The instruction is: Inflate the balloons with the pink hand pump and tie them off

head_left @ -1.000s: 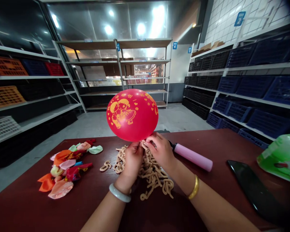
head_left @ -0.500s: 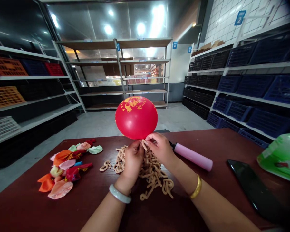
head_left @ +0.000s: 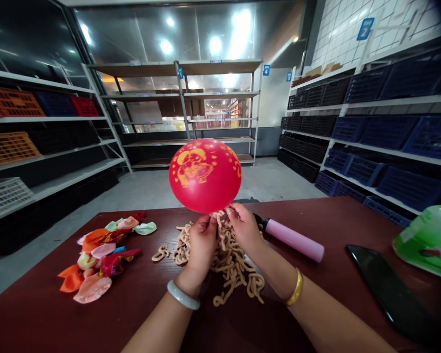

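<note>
An inflated red balloon [head_left: 202, 179] with yellow printed figures rises above my hands, its neck pointing down towards them. My left hand [head_left: 203, 240] is closed in a pinch at the balloon's neck, which the fingers mostly hide. From the right, my right hand [head_left: 245, 228] pinches at a beige rubber band [head_left: 219, 214] that shows between the hands just under the balloon. How far the band goes round the neck cannot be made out. Beneath and behind both hands lies a pile of similar beige bands [head_left: 233, 267], with a small cluster apart on the left.
Several uninflated coloured balloons [head_left: 103, 250] lie on the left of the dark red table [head_left: 132, 318]. A pink hand pump [head_left: 296, 240], a black phone [head_left: 385, 284] and a green pouch [head_left: 428, 240] are on the right. Shelves with crates [head_left: 375, 132] stand beyond.
The balloon has tilted and turned, so more of its yellow print faces me. My right fingers have shifted slightly right, away from the left hand.
</note>
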`<state>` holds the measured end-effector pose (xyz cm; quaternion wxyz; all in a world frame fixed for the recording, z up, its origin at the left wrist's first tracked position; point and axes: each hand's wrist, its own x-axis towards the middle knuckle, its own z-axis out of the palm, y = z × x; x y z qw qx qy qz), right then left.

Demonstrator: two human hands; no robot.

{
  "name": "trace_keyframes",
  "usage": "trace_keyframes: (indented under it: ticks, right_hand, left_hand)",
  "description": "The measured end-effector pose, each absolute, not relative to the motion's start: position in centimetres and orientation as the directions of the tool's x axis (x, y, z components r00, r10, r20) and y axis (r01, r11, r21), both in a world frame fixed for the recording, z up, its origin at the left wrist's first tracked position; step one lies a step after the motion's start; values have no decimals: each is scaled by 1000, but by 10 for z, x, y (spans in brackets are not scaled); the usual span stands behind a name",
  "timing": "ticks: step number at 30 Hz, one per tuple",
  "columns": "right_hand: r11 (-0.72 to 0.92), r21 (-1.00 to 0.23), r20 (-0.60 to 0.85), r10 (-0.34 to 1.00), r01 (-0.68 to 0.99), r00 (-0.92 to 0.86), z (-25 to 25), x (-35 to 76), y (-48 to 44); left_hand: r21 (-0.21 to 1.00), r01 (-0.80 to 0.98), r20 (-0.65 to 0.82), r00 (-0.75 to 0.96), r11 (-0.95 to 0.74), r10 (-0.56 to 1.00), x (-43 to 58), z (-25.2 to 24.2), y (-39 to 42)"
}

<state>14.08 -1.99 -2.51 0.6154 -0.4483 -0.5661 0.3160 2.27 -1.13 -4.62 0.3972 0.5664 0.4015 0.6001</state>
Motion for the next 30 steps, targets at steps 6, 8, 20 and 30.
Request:
trace_keyframes:
  ticks: [6,8,20,30]
  right_hand:
    - [429,-898,439,890,100,123,-25,149,-15]
    - [412,-909,416,898,62,142,-25,153,-13]
    - [355,-911,281,907,-211,314,-24,160,-8]
    - [128,-942,134,991,-311,3,-21,149,-13]
  left_hand:
    - [853,262,472,-21,-451,881,20,-45,-11]
    - [840,307,471,-3,-448,882,21,-43,-12]
    - [967,-175,225,236,-187,945,41,-32,-27]
    - [966,-239,121,91,-96,989,31,-41,-15]
